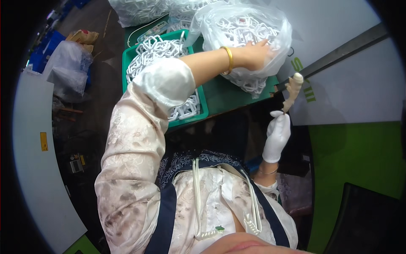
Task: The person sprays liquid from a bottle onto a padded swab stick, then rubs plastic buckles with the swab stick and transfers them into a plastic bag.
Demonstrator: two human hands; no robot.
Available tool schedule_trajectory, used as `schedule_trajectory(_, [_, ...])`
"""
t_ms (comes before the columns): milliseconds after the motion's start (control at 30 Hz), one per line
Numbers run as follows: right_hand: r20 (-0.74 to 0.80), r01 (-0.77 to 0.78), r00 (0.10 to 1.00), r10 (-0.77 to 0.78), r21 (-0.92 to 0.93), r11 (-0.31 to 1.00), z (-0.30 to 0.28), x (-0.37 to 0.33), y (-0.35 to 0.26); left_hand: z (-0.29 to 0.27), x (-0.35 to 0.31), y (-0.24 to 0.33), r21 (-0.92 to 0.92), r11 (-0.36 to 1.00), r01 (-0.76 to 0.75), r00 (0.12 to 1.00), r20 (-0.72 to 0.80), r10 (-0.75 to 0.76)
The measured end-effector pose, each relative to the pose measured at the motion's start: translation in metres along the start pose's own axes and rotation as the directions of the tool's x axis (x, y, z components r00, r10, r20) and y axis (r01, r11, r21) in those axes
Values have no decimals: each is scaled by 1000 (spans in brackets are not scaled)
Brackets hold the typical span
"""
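My bare left hand (pixel 256 56), with a gold bangle above the wrist, reaches across to a clear plastic bag (pixel 280 41) full of white plastic chain links (pixel 237 30). Its fingers are stretched out over the bag's near right side, touching film and links. Lower right, my right hand (pixel 278 137) wears a white glove and is closed on a cream-coloured, knobbly, curved piece (pixel 292 91) with a rounded tip. That piece points upward, and its kind is not clear. Under my left forearm is a green tray (pixel 206 111) holding more white links.
The bag and tray stand on a green table (pixel 224 101). More filled clear bags (pixel 137 10) lie at the back. A grey-white panel (pixel 351 84) with a metal strip rises at right. Wrapped stuff (pixel 67 63) and blue crates (pixel 47 44) are far left.
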State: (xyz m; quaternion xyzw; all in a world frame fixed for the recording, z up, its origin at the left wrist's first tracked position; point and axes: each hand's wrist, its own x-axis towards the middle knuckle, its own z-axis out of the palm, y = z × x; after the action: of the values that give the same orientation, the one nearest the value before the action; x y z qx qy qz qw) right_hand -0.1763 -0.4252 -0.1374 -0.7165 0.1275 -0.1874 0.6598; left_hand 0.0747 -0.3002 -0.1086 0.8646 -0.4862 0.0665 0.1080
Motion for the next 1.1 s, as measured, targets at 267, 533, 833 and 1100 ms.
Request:
schedule_trajectory(267, [36,5,999,-4,-13,1000,2,-5,12,-37,-26,-48,237,934,268,956,52,-288])
schedule_trajectory(533, [75,47,996,-44,-39,998,6,-4,10,-49,-43,-9,-251,968,30,992,126,2])
schedule_trajectory(833, [134,43,990,-33,-72,996,6,0,22,-113,-179,-27,-266,934,238,961,-74,-266])
schedule_trajectory(1100, [216,-12,976,20,-36,999,33,4,9,-70,-244,12,-341,918,202,962,247,-119])
